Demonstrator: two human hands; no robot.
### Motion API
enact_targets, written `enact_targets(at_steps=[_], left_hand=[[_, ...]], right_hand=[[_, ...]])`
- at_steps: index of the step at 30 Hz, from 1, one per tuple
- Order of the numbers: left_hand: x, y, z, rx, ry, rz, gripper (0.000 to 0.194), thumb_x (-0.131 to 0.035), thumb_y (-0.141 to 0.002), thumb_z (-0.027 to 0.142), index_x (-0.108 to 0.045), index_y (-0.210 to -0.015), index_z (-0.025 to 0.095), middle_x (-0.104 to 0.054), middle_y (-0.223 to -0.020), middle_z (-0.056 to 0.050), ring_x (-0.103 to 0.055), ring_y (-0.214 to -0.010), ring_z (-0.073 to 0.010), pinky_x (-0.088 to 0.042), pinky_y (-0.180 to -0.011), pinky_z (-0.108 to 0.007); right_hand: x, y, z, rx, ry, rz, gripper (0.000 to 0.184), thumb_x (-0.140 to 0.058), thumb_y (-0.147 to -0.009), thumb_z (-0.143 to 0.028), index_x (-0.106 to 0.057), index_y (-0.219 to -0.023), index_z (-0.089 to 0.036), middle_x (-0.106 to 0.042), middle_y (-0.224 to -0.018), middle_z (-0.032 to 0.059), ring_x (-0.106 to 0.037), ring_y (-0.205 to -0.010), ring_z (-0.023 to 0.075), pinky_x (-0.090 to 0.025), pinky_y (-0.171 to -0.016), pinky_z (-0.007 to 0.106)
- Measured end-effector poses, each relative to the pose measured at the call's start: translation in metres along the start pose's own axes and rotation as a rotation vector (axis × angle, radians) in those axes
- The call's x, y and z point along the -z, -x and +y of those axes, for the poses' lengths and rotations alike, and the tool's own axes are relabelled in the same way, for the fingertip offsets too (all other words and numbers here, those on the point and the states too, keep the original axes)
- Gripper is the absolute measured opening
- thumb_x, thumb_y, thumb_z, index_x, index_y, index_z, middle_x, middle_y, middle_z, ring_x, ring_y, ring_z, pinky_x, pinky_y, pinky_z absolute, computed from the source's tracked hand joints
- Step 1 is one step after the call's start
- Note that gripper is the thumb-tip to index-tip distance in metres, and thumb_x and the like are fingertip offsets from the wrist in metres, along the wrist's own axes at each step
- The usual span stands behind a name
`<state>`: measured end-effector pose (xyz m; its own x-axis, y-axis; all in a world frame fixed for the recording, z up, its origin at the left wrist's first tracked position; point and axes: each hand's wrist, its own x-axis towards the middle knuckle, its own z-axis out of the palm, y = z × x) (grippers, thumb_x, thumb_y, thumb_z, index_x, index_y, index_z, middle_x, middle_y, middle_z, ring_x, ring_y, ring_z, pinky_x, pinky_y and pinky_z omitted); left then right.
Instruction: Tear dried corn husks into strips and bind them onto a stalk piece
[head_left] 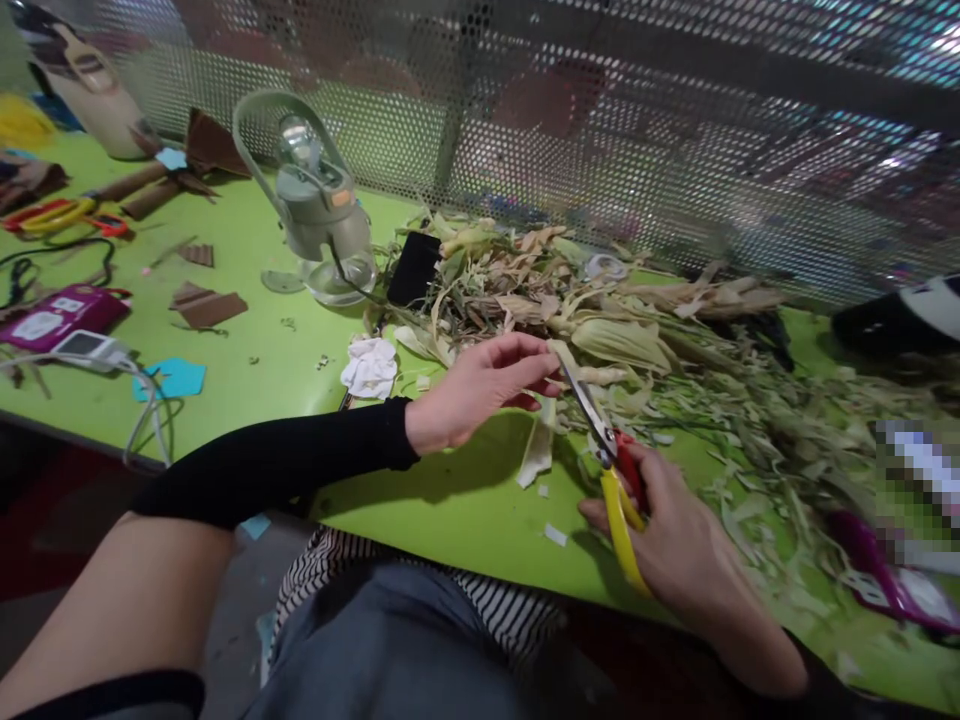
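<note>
Pinching a pale strip (562,353) in the left hand (480,388), seemingly to steady it against the scissors (607,455); gripping these in the right hand (679,533), above the tabletop (472,510), beside husks (621,342) probably heaped for easy reach.

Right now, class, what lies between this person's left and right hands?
In the head view, the scissors, held in the right hand, span that stretch, their blades pointing towards the left hand, with a pale strip at its fingertips.
</note>
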<state>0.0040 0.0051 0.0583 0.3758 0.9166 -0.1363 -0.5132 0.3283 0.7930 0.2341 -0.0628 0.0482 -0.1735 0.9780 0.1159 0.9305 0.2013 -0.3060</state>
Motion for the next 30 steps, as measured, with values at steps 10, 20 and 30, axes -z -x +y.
enact_targets(at_steps=[10,20,30], left_hand=[[-0.001,0.002,-0.009,-0.001,-0.009,-0.031,0.015,-0.065,-0.092,0.020,-0.055,-0.082,0.013,-0.061,-0.076,0.004,-0.061,-0.067,-0.0053,-0.046,-0.067,-0.023],[0.001,0.001,-0.013,-0.008,-0.040,-0.041,0.014,-0.064,-0.093,0.022,-0.056,-0.085,0.014,-0.063,-0.080,0.003,-0.060,-0.071,-0.0056,-0.046,-0.071,-0.024],[0.005,-0.001,-0.015,-0.018,-0.103,-0.038,0.015,-0.063,-0.094,0.022,-0.055,-0.084,0.014,-0.062,-0.080,0.002,-0.060,-0.071,-0.0061,-0.047,-0.073,-0.024]], right_hand=[[0.004,-0.003,-0.012,-0.195,0.043,-0.123,0.046,-0.063,-0.075,-0.056,-0.062,-0.107,-0.023,-0.064,-0.075,0.0033,-0.060,-0.060,0.0222,-0.044,-0.053,0.032],[0.002,0.001,-0.010,-0.126,0.033,-0.079,0.040,-0.060,-0.081,-0.060,-0.062,-0.098,-0.025,-0.067,-0.074,0.0038,-0.060,-0.057,0.0218,-0.043,-0.052,0.031],[0.000,0.003,-0.006,-0.114,0.105,-0.051,0.045,-0.053,-0.085,-0.067,-0.063,-0.099,-0.025,-0.066,-0.072,0.0042,-0.059,-0.055,0.0216,-0.037,-0.050,0.031]])
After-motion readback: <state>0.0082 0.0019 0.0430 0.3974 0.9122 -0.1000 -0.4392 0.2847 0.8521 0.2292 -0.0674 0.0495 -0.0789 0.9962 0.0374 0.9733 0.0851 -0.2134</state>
